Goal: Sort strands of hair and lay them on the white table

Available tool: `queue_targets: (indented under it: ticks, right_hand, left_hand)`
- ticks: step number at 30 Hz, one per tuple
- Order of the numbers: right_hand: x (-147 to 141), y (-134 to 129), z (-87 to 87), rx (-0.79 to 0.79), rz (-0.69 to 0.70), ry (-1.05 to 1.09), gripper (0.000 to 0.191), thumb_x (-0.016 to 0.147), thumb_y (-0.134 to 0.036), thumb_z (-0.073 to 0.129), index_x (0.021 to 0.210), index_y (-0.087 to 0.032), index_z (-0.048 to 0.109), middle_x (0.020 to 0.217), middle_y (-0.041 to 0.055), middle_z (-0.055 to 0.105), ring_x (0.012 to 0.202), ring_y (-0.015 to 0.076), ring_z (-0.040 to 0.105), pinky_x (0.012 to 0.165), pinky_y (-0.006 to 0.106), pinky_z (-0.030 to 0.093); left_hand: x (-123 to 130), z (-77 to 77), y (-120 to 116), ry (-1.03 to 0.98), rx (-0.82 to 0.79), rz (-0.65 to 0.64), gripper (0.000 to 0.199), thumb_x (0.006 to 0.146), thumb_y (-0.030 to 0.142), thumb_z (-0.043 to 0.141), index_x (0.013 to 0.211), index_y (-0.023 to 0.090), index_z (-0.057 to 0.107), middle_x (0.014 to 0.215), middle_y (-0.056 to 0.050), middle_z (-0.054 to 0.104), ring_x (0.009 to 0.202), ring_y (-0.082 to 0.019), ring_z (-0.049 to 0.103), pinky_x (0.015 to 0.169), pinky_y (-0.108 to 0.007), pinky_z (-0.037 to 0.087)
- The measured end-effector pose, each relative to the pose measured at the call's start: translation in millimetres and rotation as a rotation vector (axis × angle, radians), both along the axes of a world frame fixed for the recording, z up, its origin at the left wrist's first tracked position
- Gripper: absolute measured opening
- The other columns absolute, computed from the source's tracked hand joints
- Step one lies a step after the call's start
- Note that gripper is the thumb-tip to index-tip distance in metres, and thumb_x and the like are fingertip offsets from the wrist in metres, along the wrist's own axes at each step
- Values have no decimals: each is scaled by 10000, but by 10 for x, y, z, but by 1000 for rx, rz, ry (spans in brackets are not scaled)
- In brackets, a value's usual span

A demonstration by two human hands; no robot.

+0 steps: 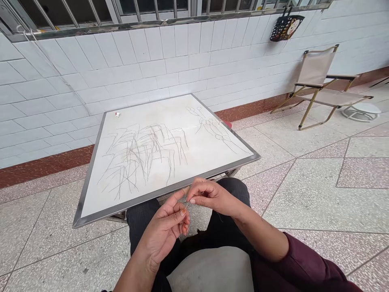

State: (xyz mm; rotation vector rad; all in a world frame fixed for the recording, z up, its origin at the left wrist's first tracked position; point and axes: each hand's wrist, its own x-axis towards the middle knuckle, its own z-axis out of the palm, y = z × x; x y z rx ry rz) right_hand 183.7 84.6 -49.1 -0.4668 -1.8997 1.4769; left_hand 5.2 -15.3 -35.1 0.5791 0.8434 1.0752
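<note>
Close to the table's front edge, my left hand (167, 227) pinches a thin wire (186, 206) between thumb and fingers. My right hand (214, 197) meets it there, its thumb and forefinger closed on the same wire near the top. A fine loose end hangs below the right hand. On the white table (194, 166) lies a tangled spread of thin bent wires (164, 142), left of the middle. Several wires with small round loops (219, 137) lie at the right side of the tabletop. The exact shape of the wire between my fingers is too fine to make out.
A small white and red item (117, 115) sits at the table's far left corner. Behind stands a white tiled wall (170, 65) under barred windows, with a black basket (285, 28) hanging from it. A folding chair (319, 77) and a round white stool (361, 110) stand right.
</note>
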Motion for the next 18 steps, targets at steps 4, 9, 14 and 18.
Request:
queue_targets:
  ticks: [4,9,14,18]
  right_hand:
    - [44,34,1,10,47,-32,213,886,-426,670,856,-228,743,785,9,574,795,158,538,778,314,448]
    - [77,56,-24,-25,34,-51,226,875,-429,684,820,-221,751,756,0,546,750,145,520,719,288,428]
    - [90,50,-32,-53,44,-60,233,863,-437,693,815,-218,756,744,-2,542,731,142,522,687,278,422]
    - [76,37,-23,-71,48,-66,245,858,-437,693,803,-207,755,752,5,561,719,138,521,686,280,419]
  left_hand:
    - [-6,-28,10,29,-3,-61,581,810,217,737,1363,275,567,780,-7,625,527,-58,462,518,-216,349]
    - [24,-2,4,114,-30,-25,645,756,216,776,1364,260,566,719,11,615,506,-55,453,499,-208,324]
    - [22,-5,-27,130,-44,-20,642,749,204,767,1358,252,570,700,18,609,500,-59,453,509,-221,327]
    - [-7,-11,-49,131,-43,-16,618,747,184,744,1342,228,585,694,9,620,502,-64,449,512,-228,329]
